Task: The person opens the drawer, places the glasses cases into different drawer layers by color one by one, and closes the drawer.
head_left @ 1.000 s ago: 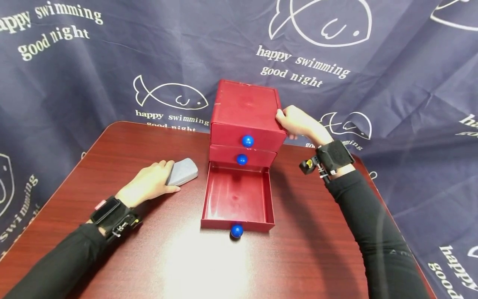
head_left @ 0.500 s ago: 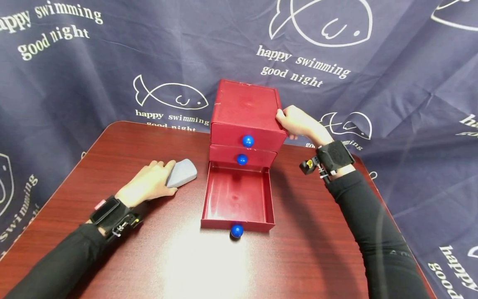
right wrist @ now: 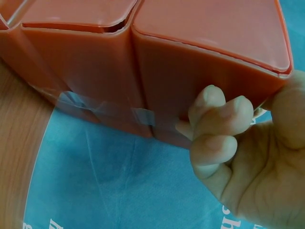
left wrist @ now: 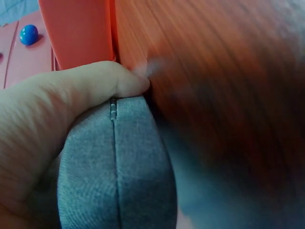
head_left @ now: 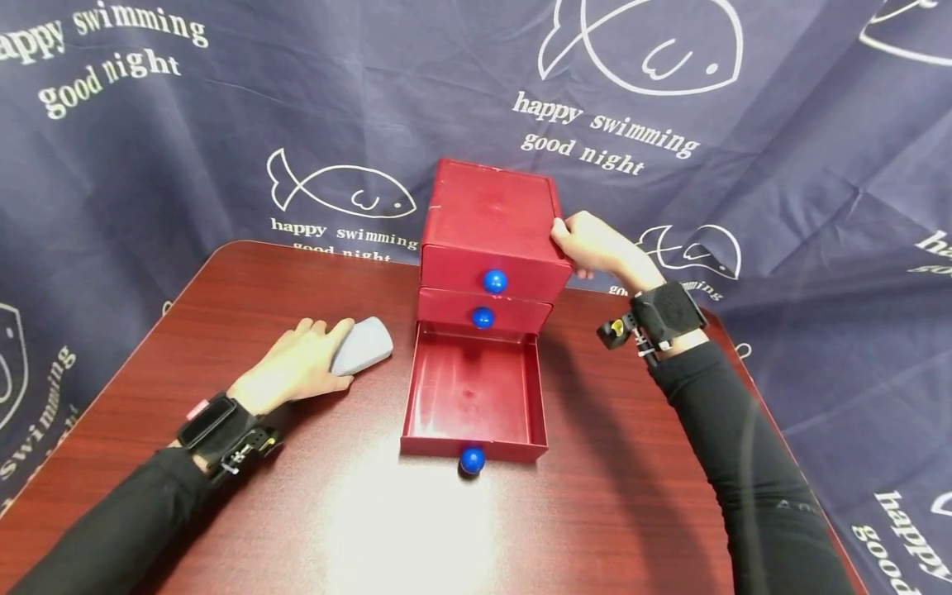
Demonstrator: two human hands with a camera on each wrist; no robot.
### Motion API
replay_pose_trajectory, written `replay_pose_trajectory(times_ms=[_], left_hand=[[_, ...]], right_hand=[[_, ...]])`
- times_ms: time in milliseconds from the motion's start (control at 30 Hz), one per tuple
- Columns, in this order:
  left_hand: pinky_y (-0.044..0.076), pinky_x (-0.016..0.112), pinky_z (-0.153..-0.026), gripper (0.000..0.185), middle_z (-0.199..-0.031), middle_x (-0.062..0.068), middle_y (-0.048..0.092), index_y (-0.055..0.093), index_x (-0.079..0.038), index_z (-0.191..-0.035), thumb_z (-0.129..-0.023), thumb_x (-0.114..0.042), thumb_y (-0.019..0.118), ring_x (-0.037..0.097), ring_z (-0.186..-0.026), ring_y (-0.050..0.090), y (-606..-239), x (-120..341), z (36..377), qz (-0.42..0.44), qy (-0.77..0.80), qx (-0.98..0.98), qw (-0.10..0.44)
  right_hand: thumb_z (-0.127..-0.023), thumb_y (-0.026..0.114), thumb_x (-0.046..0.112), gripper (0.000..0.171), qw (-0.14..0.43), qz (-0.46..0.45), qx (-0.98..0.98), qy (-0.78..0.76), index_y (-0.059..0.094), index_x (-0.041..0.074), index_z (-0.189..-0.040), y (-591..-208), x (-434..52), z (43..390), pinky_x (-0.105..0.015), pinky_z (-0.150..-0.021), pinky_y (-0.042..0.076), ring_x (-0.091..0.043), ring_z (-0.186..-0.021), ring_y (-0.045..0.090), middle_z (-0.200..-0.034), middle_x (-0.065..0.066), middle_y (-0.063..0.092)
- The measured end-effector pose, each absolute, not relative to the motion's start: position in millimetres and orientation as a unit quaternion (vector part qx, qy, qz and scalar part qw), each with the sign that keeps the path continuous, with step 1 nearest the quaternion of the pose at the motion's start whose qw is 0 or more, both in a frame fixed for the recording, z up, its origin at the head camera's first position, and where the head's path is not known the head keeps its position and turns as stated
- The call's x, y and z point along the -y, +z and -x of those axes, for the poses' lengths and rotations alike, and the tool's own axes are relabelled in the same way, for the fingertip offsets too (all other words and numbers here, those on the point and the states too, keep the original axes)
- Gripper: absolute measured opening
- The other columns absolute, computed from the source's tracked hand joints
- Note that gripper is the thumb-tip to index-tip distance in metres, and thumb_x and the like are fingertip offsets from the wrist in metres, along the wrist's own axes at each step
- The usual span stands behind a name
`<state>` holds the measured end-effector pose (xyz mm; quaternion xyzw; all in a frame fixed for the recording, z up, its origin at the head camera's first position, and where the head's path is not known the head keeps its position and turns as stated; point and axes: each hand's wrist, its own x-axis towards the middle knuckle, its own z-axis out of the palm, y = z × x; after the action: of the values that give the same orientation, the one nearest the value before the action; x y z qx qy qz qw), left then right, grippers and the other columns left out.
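My left hand [head_left: 301, 364] grips a grey fabric-covered glasses case [head_left: 363, 345] on the table, left of the drawer cabinet. The left wrist view shows the thumb along the end of the case [left wrist: 116, 162], beside a small metal hinge and the seam. My right hand [head_left: 595, 245] holds the upper right edge of the red drawer cabinet [head_left: 494, 207], thumb on top. Its other fingers [right wrist: 214, 148] curl against the side wall in the right wrist view. The bottom drawer [head_left: 472, 388] is pulled out with nothing in it; the two drawers above are in.
Blue ball knobs [head_left: 472, 460] stick out from the drawer fronts. The reddish-brown wooden table [head_left: 625, 496] reaches back to a dark blue curtain [head_left: 223, 107] with white fish and lettering. Clear tape [right wrist: 102, 110] runs along the cabinet's side.
The glasses case has tilted slightly in my left hand, its front side edge turning out of sight, and the fingers have shifted a little. My right hand and the cabinet stay as they were.
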<state>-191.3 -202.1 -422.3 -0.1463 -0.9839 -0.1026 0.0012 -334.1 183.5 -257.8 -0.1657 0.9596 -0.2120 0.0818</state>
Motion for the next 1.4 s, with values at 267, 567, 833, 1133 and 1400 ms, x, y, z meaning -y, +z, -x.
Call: replay_pose_trajectory(times_ms=[267, 567, 833, 1133, 1400], left_hand=[[0.054, 0.057, -0.077, 0.083, -0.104, 0.024, 0.060, 0.046, -0.003, -0.142, -0.075, -0.032, 0.085, 0.041, -0.101, 0.053, -420.8, 200.1, 189.8, 0.143, -0.105, 0.984, 0.000], [0.056, 0.054, -0.068, 0.084, -0.103, 0.024, 0.058, 0.042, -0.004, -0.141, -0.075, -0.033, 0.084, 0.037, -0.078, 0.064, -423.2, 201.5, 191.0, 0.142, -0.104, 0.984, -0.005], [0.056, 0.054, -0.070, 0.084, -0.105, 0.022, 0.058, 0.041, -0.004, -0.142, -0.076, -0.035, 0.083, 0.034, -0.078, 0.065, -422.7, 200.6, 190.1, 0.138, -0.110, 0.984, -0.015], [0.056, 0.053, -0.071, 0.084, -0.103, 0.023, 0.059, 0.037, 0.000, -0.141, -0.079, -0.039, 0.079, 0.033, -0.076, 0.065, -425.1, 199.9, 188.6, 0.123, -0.109, 0.986, -0.030], [0.056, 0.053, -0.071, 0.079, -0.101, 0.022, 0.060, 0.040, 0.000, -0.137, -0.082, -0.042, 0.077, 0.034, -0.076, 0.065, -427.2, 200.0, 187.1, 0.123, -0.109, 0.986, -0.005]], right_hand=[[-0.104, 0.033, 0.027, 0.045, 0.082, 0.163, -0.959, -0.217, 0.051, 0.005, -0.070, -259.6, -184.5, 333.9, -0.027, -0.058, 0.049, -0.015, -0.038, 0.054, -0.043, 0.001, 0.050], [-0.104, 0.034, 0.027, 0.044, 0.080, 0.161, -0.958, -0.225, 0.051, 0.006, -0.069, -260.8, -185.5, 333.5, -0.027, -0.057, 0.048, -0.015, -0.038, 0.054, -0.042, 0.001, 0.049], [-0.104, 0.034, 0.027, 0.044, 0.081, 0.160, -0.958, -0.225, 0.050, 0.006, -0.070, -260.6, -185.7, 332.5, -0.027, -0.058, 0.048, -0.015, -0.039, 0.055, -0.043, 0.000, 0.050], [-0.104, 0.033, 0.028, 0.045, 0.081, 0.165, -0.957, -0.222, 0.051, 0.006, -0.069, -259.8, -185.1, 332.5, -0.026, -0.062, 0.049, -0.016, -0.039, 0.055, -0.043, 0.000, 0.050], [-0.105, 0.033, 0.031, 0.048, 0.085, 0.171, -0.956, -0.221, 0.053, 0.006, -0.069, -258.7, -185.4, 333.3, -0.028, -0.065, 0.049, -0.017, -0.041, 0.057, -0.044, 0.000, 0.052]])
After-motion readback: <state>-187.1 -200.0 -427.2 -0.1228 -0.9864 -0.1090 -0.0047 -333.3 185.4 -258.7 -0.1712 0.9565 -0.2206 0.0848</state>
